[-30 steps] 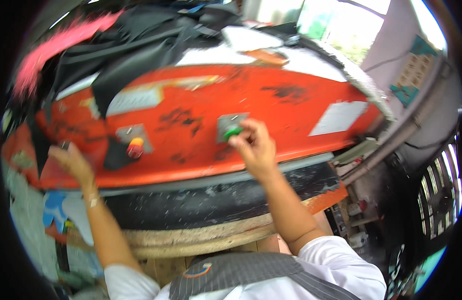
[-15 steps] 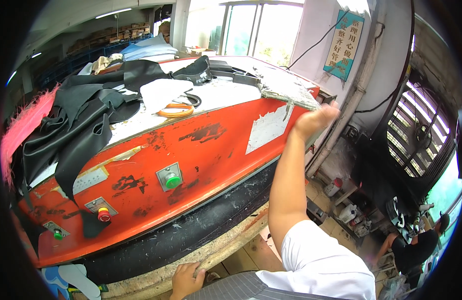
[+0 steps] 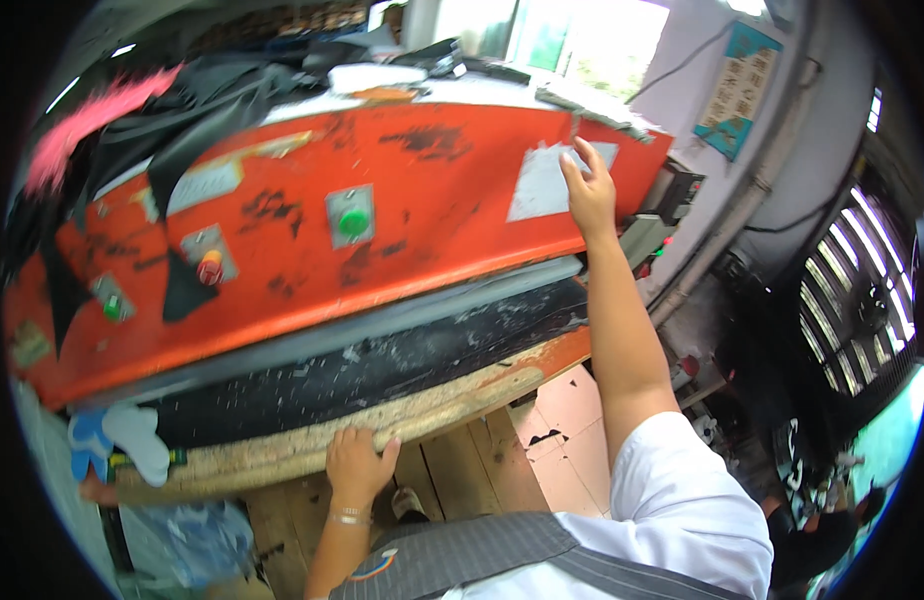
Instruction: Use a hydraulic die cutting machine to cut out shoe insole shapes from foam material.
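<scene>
Head view: my right hand (image 3: 593, 190) is up, right of centre in the upper half of the frame, fingers loosely spread and thumb standing apart. It lies across the right part of a white paper patch (image 3: 542, 185) on the red machine panel (image 3: 442, 190); cannot tell if skin meets paper. My left hand (image 3: 360, 465), lower centre, lies open on the near edge of the pale board (image 3: 252, 452), palm down, thumb out toward the right.

Panel spans the frame from far left to upper right, lower rim sloping up rightward. Green button (image 3: 353, 222) on a metal plate, centre-left, between my hands in height; red button (image 3: 211, 267) farther left; smaller green button (image 3: 113, 306) at the left end.

Edges: black slab (image 3: 382, 370) runs between panel rim and board. Board's near edge curves from lower left to right of centre. Open room below it, lower middle: plank floor (image 3: 452, 465), then pink tiles (image 3: 572, 430) beside my right forearm. On the right, a grey pipe (image 3: 757, 185) slants past, well apart from the hand. Blue and white cut pieces (image 3: 137, 440) sit at the board's left end.
</scene>
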Motion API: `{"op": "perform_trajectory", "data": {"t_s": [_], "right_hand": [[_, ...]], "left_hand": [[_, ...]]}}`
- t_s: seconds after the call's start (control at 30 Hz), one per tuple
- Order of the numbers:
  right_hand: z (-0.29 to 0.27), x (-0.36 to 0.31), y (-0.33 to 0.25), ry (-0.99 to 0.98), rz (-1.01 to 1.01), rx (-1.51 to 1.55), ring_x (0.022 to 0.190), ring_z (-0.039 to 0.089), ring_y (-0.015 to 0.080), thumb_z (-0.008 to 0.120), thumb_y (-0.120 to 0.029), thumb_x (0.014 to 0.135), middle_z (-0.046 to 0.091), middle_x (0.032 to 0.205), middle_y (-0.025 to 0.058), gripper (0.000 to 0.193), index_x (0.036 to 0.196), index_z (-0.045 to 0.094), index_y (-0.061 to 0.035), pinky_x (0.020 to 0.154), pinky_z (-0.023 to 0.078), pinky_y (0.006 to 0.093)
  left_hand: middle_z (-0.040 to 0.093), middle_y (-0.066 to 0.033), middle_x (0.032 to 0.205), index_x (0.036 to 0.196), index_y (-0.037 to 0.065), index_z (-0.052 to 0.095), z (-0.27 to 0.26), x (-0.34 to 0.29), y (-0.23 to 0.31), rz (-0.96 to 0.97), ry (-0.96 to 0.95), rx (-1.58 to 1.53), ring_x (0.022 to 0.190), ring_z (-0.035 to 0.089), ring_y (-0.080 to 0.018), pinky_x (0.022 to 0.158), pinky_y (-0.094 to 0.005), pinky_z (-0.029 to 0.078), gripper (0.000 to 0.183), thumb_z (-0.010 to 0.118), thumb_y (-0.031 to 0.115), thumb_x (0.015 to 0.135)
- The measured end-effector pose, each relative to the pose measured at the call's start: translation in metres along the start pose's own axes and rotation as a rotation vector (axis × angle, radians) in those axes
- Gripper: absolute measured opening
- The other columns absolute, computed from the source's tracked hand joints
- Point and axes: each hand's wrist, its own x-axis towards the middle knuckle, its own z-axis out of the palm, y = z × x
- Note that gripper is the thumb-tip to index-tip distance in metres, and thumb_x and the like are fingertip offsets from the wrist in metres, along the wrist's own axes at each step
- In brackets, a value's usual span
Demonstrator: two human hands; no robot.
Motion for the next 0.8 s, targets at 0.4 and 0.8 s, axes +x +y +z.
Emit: {"op": "perform_trajectory", "data": {"t_s": [0.4, 0.8], "right_hand": [[0.024, -0.185, -0.016, -0.799, -0.050, -0.086, 0.102, 0.061, 0.0317, 0.071, -0.021, 0.084, 0.065, 0.105, 0.0157, 0.030, 0.106, 0.065, -0.0027, 0.089, 0.048, 0.0370], [0.116, -0.303, 0.011, -1.023, -0.505, 0.182, 0.090, 0.056, 0.0322, 0.071, -0.012, 0.075, 0.059, 0.093, 0.0111, 0.022, 0.092, 0.062, -0.0030, 0.078, 0.047, 0.0402]], "left_hand": [[0.060, -0.0125, 0.067, 0.065, 0.004, 0.068, 0.001, 0.004, -0.013, -0.122, -0.219, -0.090, 0.073, 0.059, -0.0326, 0.070, -0.0397, 0.048, 0.033, 0.073, 0.036, 0.073], [0.060, -0.0065, 0.089, 0.088, 0.009, 0.063, 0.068, 0.071, -0.029, 0.180, -0.064, -0.260, 0.085, 0.060, -0.0307, 0.074, -0.0365, 0.049, 0.014, 0.071, 0.011, 0.077]]}}
